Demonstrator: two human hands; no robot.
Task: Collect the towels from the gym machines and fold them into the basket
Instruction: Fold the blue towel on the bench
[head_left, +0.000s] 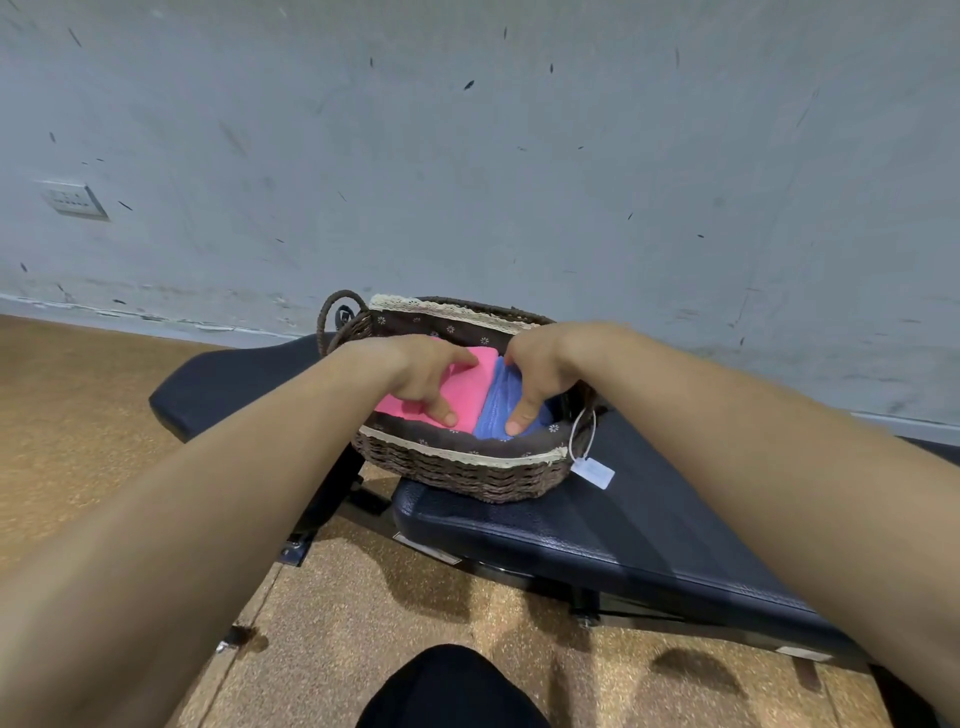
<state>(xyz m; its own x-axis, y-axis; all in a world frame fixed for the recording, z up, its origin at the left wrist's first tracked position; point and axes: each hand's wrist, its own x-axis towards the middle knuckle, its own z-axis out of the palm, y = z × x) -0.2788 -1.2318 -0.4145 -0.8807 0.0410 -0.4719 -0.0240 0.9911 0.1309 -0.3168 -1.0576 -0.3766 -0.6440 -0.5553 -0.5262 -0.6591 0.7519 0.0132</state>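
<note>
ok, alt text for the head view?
Two hands hold folded towels side by side in a wicker basket on a black bench: left hand on the pink towel, right hand on the blue towel. A tag hangs from the basket.

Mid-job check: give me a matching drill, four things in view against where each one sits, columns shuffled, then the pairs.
1 pink towel
2 blue towel
3 basket
4 white tag

a standing on the black bench, towels inside
b under the right hand
c on a string, outside the basket
d under the left hand

Pairs: 1-d, 2-b, 3-a, 4-c
</note>
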